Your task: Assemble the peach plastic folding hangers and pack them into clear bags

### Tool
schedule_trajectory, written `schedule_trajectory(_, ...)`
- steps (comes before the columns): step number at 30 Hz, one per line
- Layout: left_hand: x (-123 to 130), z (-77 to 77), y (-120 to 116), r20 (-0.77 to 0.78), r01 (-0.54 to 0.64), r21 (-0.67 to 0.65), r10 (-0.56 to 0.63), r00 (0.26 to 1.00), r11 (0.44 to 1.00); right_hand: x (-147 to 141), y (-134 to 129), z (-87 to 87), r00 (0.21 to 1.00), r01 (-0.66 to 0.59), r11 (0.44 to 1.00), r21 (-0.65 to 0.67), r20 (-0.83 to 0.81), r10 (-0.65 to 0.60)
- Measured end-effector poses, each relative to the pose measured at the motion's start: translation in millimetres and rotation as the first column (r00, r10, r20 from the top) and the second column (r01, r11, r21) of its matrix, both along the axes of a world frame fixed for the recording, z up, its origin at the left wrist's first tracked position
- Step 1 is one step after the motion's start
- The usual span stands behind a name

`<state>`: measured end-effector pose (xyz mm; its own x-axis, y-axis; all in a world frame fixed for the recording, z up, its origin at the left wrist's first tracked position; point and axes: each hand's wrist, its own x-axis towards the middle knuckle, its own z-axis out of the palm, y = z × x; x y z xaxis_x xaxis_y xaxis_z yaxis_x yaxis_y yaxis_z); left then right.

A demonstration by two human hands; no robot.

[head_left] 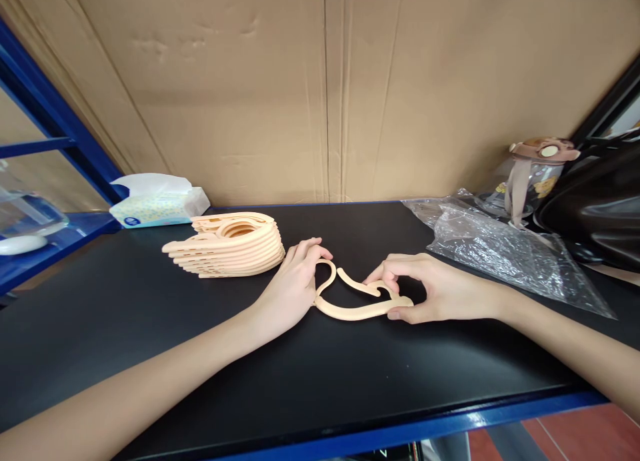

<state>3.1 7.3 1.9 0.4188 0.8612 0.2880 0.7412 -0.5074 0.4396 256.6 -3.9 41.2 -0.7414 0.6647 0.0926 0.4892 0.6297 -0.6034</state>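
Note:
A cream plastic folding clothes hanger (353, 312) lies low over the black tabletop, its curved arm and hook showing between my hands. My left hand (300, 281) grips its left end, the fingers closed over it and partly hiding it. At the other end, my right hand (425, 287) pinches the hanger between thumb and fingers. To the left of my left hand sits a neat stack of matching folded hangers (235, 251).
A tissue pack (155, 204) stands at the back left. Crumpled clear plastic bags (500, 247) lie at the right, before a clear drinking bottle (537, 174) and a dark glossy bag (595, 201). Cardboard (240, 87) walls the back; a blue edge (400, 437) borders the front.

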Motion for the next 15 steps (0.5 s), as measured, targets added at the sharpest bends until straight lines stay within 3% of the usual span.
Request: schedule_trajectory(15,-0.4,-2.3,1.7,-0.003,0.006,-0.004,-0.006,1.000,1.000,-1.8,-1.1,-0.5,0.998,-0.029,1.000,0.009,-0.058,0.030)
